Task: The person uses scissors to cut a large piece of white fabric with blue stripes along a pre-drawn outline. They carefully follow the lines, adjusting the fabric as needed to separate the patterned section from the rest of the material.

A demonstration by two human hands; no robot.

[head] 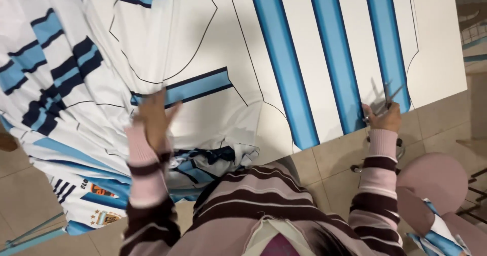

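Right hand [383,116], at three o'clock, grips slim metal scissors [389,96] on smooth blue-striped white fabric [284,58]; left hand [153,118], at nine o'clock, presses flat, fingers spread.

Flat printed fabric [314,43] fills the upper centre and right of the frame, unobstructed up to the open scissors [388,96] at its lower right edge. Bunched fabric folds [56,78] crowd the left, and cut pieces [213,159] pile at lower centre.
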